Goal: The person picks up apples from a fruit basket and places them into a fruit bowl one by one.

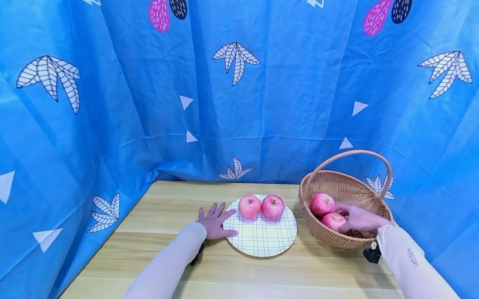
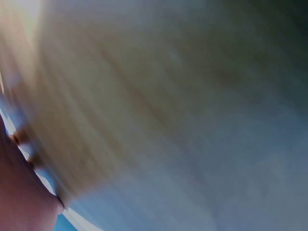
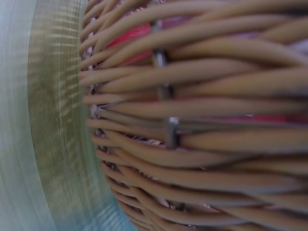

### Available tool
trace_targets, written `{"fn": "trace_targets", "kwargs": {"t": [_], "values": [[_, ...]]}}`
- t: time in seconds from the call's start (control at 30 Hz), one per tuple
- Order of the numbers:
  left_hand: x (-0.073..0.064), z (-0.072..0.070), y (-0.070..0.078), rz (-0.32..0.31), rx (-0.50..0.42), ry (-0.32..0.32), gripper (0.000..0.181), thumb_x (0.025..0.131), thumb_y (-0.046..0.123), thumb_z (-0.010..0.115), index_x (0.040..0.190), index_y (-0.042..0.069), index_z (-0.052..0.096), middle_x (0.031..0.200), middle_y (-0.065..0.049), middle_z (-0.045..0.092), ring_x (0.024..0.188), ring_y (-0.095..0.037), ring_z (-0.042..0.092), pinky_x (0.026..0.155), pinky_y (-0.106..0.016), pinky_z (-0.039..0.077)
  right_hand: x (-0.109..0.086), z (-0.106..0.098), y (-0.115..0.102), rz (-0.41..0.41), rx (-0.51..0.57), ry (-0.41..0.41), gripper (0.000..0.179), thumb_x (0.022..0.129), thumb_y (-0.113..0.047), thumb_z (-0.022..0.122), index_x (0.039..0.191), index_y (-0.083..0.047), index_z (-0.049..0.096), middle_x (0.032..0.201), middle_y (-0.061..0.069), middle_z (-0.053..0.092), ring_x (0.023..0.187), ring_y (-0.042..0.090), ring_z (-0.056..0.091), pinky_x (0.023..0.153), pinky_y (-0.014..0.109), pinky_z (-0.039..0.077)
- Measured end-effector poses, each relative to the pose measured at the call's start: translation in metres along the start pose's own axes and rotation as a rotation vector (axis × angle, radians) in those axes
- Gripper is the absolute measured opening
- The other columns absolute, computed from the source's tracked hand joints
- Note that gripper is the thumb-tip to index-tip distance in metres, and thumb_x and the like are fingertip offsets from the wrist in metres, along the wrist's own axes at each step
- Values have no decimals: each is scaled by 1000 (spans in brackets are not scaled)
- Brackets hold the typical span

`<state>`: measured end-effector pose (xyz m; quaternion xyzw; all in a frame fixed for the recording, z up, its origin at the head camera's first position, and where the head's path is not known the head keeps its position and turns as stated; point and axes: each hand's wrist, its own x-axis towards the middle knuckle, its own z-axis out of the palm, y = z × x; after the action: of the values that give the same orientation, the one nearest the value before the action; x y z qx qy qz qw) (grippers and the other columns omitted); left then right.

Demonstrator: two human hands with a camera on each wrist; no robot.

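My right hand (image 1: 361, 219) reaches into a wicker basket (image 1: 327, 233), thumb and fingers around a red apple (image 1: 333, 221). Another apple (image 1: 322, 204) lies against it, farther back in the basket. On a round checked plate (image 1: 261, 240), two apples (image 1: 249, 207) sit side by side near the far rim. Fingers spread, my left hand (image 1: 213, 224) rests at the plate's left edge with nothing in its grasp. The right wrist view is filled by the basket's woven side (image 3: 231, 110), red showing through its gaps; the hand is hidden there.
The light wooden table (image 1: 254, 289) carries the plate in the middle and the basket at the right. An arched handle (image 1: 360, 152) rises over the basket. A blue patterned curtain (image 1: 284, 101) hangs behind the table and along both sides.
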<state>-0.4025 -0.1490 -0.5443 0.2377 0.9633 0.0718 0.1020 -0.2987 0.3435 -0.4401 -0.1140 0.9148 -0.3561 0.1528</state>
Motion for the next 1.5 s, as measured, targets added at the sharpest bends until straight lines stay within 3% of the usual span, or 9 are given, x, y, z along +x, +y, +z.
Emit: {"fn": "trace_targets", "kwargs": {"t": [0.27, 0.83, 1.03, 1.5], "values": [[-2, 0, 2, -1, -22, 2, 99, 75, 96, 37, 159, 48, 18, 171, -1, 1, 157, -34, -4, 116, -74, -4, -1, -1, 2, -6, -22, -1, 80, 72, -12, 79, 143, 2, 46, 127, 18, 59, 105, 23, 58, 84, 29, 50], [4, 7, -4, -5, -22, 12, 101, 73, 98, 35, 159, 48, 19, 172, -1, 3, 157, -35, -4, 114, -76, -5, 0, 2, 7, 31, 28, -20, 72, 72, -9, 75, 138, 5, 52, 111, 9, 66, 96, 20, 61, 83, 32, 51], [2, 4, -2, -7, -30, -2, 100, 73, 98, 35, 159, 49, 17, 172, -1, 0, 157, -35, -5, 115, -74, -5, 0, 2, 6, -5, 21, -24, 69, 74, -10, 71, 138, 7, 51, 110, 10, 67, 96, 20, 60, 81, 29, 51], [-18, -14, 12, 19, -45, 18, 93, 83, 89, 38, 160, 39, 24, 170, -10, 10, 156, -42, 4, 115, -76, 0, 1, 4, 5, -7, 18, -15, 72, 71, -9, 74, 136, 8, 49, 110, 11, 65, 96, 22, 61, 82, 33, 52]]}}
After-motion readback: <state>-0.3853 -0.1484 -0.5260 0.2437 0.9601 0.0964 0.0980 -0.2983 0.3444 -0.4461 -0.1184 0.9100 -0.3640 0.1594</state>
